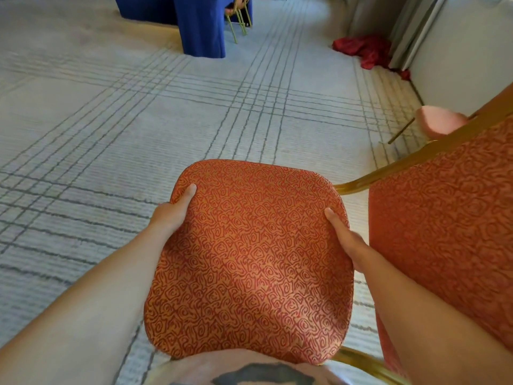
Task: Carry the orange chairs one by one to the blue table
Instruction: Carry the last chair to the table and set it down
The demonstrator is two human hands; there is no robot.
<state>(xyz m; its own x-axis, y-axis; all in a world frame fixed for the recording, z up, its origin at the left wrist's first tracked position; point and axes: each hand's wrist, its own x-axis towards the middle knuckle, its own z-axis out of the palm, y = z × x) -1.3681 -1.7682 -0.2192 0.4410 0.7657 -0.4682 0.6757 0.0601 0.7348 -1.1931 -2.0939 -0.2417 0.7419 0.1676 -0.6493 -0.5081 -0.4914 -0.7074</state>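
Right now, in the head view, you hold the orange chair (pixel 249 259) in front of your body, with its patterned seat filling the lower middle of the picture. Your left hand (pixel 172 212) grips the seat's edge at about 9 o'clock. The thumb lies flat on top of the fabric, and the fingers are hidden beneath the rim. Your right hand (pixel 347 240) grips the opposite edge at about 3 o'clock in the same way, thumb on top and fingers out of sight below. A curve of gold frame shows under the seat at 5 o'clock.

A second orange chair (pixel 444 218) stands just beside the one you hold, at 3 o'clock, its gold rail slanting up toward the right edge. Beyond it, at 2 o'clock, a pink seat (pixel 441 120) shows partly. The blue table (pixel 200 23) is well apart from you at 12 o'clock, its cloth hanging to the floor. A gold-legged chair (pixel 238 15) stands against the table's right side. A crumpled red cloth (pixel 366 50) lies on the floor at 1 o'clock near the pale wall. A pale carpet (pixel 111 120) crossed with grey lines covers the floor between you and the table.
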